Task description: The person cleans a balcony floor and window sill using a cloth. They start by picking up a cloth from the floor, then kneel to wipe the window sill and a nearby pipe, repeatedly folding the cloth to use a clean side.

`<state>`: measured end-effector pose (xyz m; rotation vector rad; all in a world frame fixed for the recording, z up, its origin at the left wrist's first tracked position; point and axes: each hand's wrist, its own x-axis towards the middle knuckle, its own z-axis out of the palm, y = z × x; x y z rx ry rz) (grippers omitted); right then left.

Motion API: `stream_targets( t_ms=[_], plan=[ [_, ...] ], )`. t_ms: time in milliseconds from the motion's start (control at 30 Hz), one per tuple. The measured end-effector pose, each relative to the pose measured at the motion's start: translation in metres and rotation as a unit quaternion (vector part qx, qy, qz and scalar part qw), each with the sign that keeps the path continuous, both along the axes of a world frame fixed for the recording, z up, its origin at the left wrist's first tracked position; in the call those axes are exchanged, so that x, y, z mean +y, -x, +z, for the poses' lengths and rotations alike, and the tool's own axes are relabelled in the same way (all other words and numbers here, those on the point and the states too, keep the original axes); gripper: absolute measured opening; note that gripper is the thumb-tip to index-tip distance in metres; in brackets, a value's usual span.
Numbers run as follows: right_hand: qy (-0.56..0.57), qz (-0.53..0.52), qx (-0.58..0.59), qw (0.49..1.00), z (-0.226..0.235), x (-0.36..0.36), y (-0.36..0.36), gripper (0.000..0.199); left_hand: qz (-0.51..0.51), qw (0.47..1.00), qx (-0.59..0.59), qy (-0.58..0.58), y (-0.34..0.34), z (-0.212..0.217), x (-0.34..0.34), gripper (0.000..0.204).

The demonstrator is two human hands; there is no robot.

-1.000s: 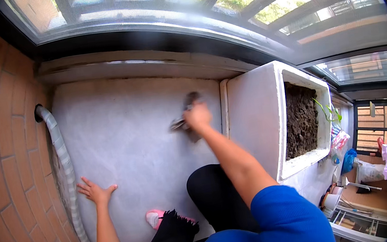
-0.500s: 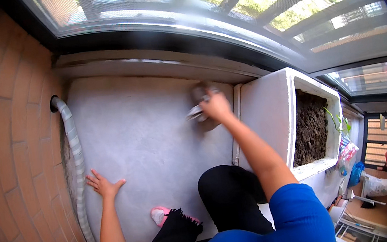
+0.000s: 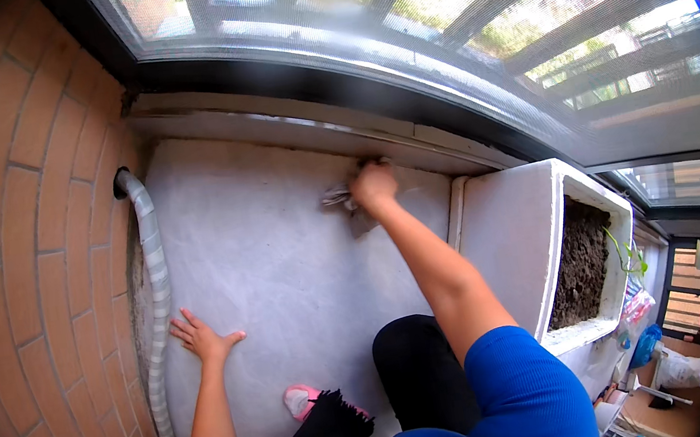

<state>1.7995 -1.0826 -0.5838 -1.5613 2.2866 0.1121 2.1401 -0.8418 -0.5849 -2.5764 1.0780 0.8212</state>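
Observation:
Pale grey and smooth, a slab [image 3: 263,239] lies under both my hands. Toward its far edge, my right hand [image 3: 374,186] is closed on a crumpled grey-brown rag [image 3: 361,220] and presses it to the surface. Part of the rag pokes out to the left of my fingers; the rest is hidden beneath the hand. My left hand [image 3: 204,339] rests flat on the slab near its left side, fingers spread, holding nothing. Just left of it runs a white-wrapped pipe [image 3: 155,273]. My foot in a pink and white shoe [image 3: 301,400] is on the slab.
A brick wall [image 3: 43,262] borders the left. Along the far side is a screened window [image 3: 394,24] with dark bars above a ledge [image 3: 266,127]. At right stands a white foam box [image 3: 511,218] of soil [image 3: 584,261] with a green plant [image 3: 630,258]. Bags and clutter lie beyond it.
My right hand has swept the rag a little leftward over the slab. The view has shifted slightly; my left hand stays flat in place.

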Motion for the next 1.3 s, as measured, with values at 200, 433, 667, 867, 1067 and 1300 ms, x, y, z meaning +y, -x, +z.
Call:
stream_targets(
  t_ms=[200,433,667,867,1067,1300],
  plan=[
    [-0.01,0.247,-0.046,0.968,-0.003,-0.002,-0.077,0.039,-0.019,1.0,0.001,-0.005,0.001,-0.007,0.0,0.146],
    [-0.016,0.167,-0.142,0.976,0.058,0.048,-0.021,0.059,-0.013,0.999,0.01,0.028,-0.013,-0.006,0.01,0.145],
    [0.079,0.068,-0.031,0.994,0.004,0.027,-0.004,0.049,0.001,0.999,0.019,0.027,-0.002,0.0,0.003,0.143],
    [0.052,0.107,0.012,0.993,-0.011,-0.012,-0.082,0.041,0.004,1.0,0.02,0.011,0.001,0.005,0.0,0.142],
    [0.087,0.357,0.004,0.93,-0.009,-0.007,-0.128,0.039,-0.005,1.0,0.021,0.015,0.003,0.01,-0.002,0.14],
    [-0.052,0.551,-0.089,0.828,0.015,0.079,-0.123,0.041,-0.009,1.0,0.022,0.018,-0.006,0.005,0.003,0.142]
  ],
)
